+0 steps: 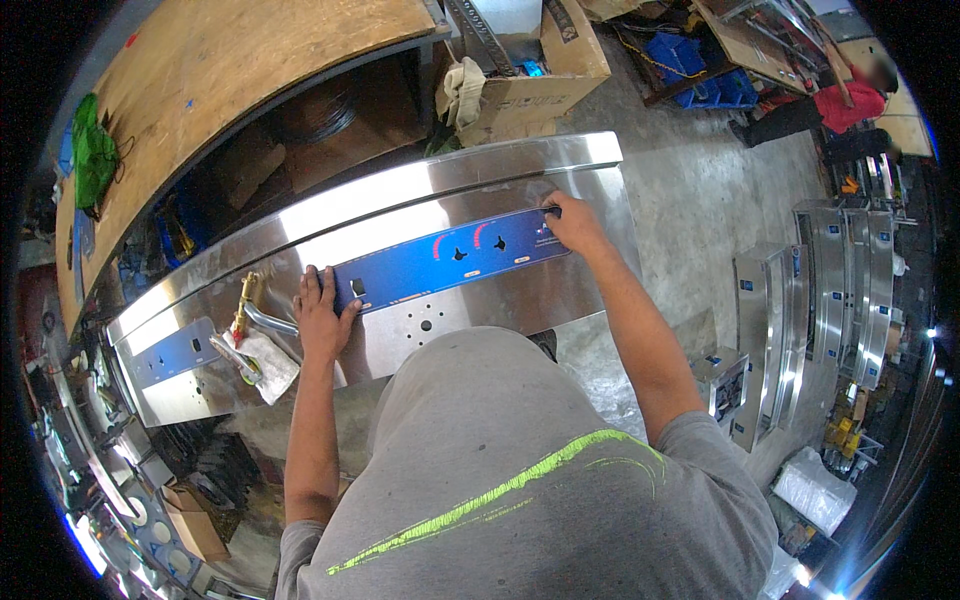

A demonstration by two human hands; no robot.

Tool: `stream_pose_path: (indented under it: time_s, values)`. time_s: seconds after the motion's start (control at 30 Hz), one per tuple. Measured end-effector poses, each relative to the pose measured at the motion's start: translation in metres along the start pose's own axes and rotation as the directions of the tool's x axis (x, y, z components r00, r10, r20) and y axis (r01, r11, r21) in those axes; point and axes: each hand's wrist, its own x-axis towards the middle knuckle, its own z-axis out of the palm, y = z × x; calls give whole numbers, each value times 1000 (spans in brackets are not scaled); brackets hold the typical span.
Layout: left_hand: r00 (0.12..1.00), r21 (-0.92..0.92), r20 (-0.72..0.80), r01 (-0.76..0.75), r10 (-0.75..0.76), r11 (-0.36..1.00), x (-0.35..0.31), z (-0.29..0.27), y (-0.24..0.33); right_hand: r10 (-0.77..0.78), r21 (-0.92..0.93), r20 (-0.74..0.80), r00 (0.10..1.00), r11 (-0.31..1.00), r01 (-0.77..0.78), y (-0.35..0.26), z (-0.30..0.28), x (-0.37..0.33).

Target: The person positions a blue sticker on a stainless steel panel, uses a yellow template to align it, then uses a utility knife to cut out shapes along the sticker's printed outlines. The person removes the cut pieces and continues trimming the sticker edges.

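Hands, left hand (322, 318) and right hand (572, 224), pressing blue panel (450, 262), steel housing (480, 185)

The place was a metal fabrication workshop with a bare concrete floor (690, 190). A long stainless steel panel (400, 290) lay across the middle, and more finished steel panels (820, 290) stood in a row to the right. A plywood-topped counter (230, 70) stood behind, with cardboard boxes (540, 80), blue plastic bins (700, 70) and loose parts crowded around the edges.
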Motion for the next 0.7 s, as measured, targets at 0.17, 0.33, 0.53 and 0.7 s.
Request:
stream_pose_path:
  time_s: [0.17,0.33,0.53,0.7]
  values:
    - [1000,1,8,12,-12,1000,1,0,0,6,1,-20,1000,1000,-6,2,2,-1]
    - [1000,4,10,4,-4,1000,0,0,0,-7,11,-27,1000,1000,7,5,4,0]
    - [1000,-1,-2,-5,5,1000,0,0,-1,-3,22,-15,1000,1000,4,3,3,0]
    - [1000,-3,1,-2,2,1000,0,0,-1,15,23,-16,1000,1000,-15,-1,1,-1]
